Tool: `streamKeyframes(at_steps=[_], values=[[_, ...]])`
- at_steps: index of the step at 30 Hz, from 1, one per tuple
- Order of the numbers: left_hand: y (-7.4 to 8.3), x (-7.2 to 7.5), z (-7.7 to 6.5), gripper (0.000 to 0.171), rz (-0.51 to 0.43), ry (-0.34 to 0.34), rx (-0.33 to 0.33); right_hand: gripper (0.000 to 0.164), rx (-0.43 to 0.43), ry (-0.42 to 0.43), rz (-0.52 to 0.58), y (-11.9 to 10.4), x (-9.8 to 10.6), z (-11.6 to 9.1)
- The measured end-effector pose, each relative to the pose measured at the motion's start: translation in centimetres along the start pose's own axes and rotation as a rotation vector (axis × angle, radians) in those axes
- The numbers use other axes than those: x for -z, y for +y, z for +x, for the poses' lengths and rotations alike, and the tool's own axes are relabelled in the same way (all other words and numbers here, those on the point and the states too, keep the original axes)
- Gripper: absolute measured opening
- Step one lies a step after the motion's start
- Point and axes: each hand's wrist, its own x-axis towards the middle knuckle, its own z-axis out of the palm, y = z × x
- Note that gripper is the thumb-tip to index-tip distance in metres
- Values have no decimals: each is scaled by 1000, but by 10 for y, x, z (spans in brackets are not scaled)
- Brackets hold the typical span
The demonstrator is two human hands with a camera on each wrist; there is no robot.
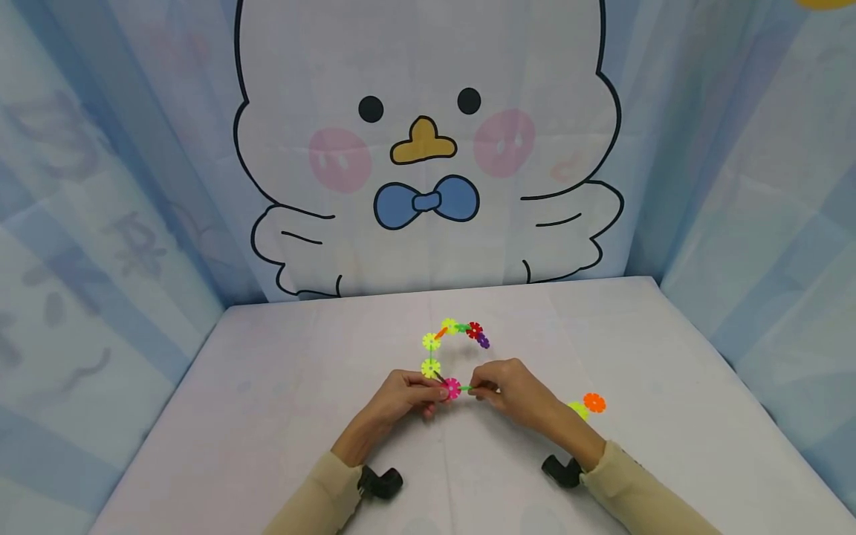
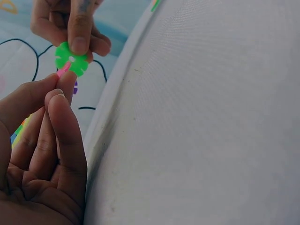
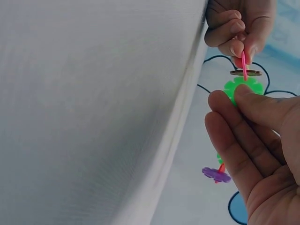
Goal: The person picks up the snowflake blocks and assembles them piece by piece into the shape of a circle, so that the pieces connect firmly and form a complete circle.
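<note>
My left hand [image 1: 409,394] pinches a pink snowflake disc [image 1: 453,388] at one end of a curved chain of slotted plastic discs. Between the thumb and fingers of my right hand [image 1: 510,386] is a green snowflake disc [image 2: 71,58], meeting the pink one edge to edge at their slots. From the left hand the chain bends upward through yellow discs [image 1: 431,342], an orange one, another yellow, a green and a red disc [image 1: 475,330]. A purple disc [image 3: 216,175] forms its far end, apart from the right hand.
An orange disc [image 1: 594,403] and a yellow disc [image 1: 577,409] lie on the white table [image 1: 267,416], beside the right forearm. Black wrist cameras [image 1: 383,483] sit at both cuffs. A printed curtain [image 1: 428,245] stands behind the table's far edge.
</note>
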Motion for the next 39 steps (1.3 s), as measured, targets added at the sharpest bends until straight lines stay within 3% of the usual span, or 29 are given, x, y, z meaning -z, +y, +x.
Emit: streamKeyframes(at_steps=[7, 15, 27, 30, 34, 39], values=[[0, 1, -1, 23, 14, -1, -2, 12, 39, 11, -73, -1, -4, 0], [-2, 0, 0, 23, -8, -4, 4, 12, 29, 27, -54, -1, -5, -1], [-1, -1, -2, 23, -28, -22, -42, 11, 32, 47, -71, -2, -4, 0], [0, -1, -1, 23, -26, -10, -29, 10, -15, -21, -15, 0, 1, 0], [1, -2, -1, 24, -28, 7, -8, 17, -114, -171, 89, 7, 14, -2], [1, -3, 0, 27, -16, 18, 0, 18, -151, -306, 135, 22, 35, -6]])
